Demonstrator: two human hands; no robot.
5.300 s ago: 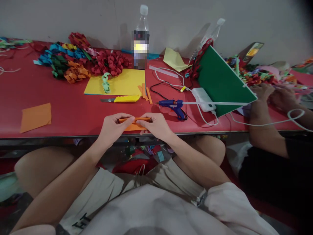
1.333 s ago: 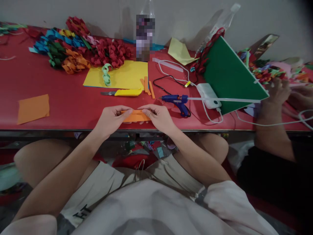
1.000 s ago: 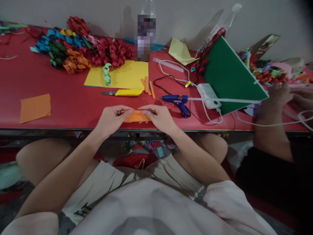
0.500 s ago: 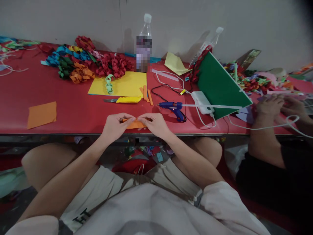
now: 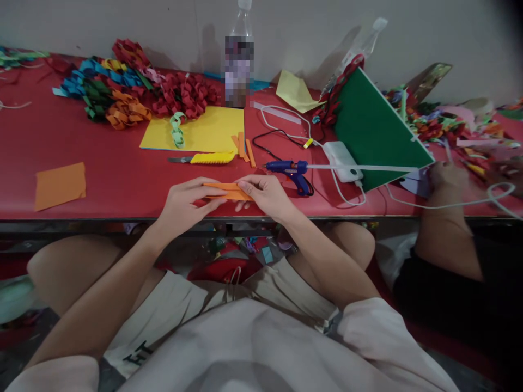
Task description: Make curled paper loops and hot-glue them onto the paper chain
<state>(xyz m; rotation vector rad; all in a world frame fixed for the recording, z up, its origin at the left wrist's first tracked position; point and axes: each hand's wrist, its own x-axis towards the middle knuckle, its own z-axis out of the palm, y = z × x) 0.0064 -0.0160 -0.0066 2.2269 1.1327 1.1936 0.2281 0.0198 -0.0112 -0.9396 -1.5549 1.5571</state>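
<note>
A folded piece of orange paper [image 5: 229, 191] spans the gap between my hands just above the table's front edge. My right hand [image 5: 265, 196] pinches its right end, thumb on top. At the left end, my left hand [image 5: 190, 201] has the paper between its thumb and fingers. Beyond them lie a yellow-handled utility knife [image 5: 212, 158] and several narrow orange paper strips [image 5: 242, 147]. A blue glue gun [image 5: 292, 171] with a long glue stick rests to the right. Off to the left is a flat orange paper piece [image 5: 60, 186].
Yellow paper sheets [image 5: 208, 128] lie behind the knife, beside bunches of curled paper [image 5: 183, 95]. A bottle [image 5: 239, 65] stands by the wall. A green board [image 5: 371, 130] leans at right near a white power box [image 5: 342, 161] and cables. A co-worker's hand [image 5: 449, 177] is far right.
My hands have changed grip: the left thumb and fingers are further apart, and more of the folded orange paper shows. The camera view has shifted slightly. The co-worker's hands have moved.
</note>
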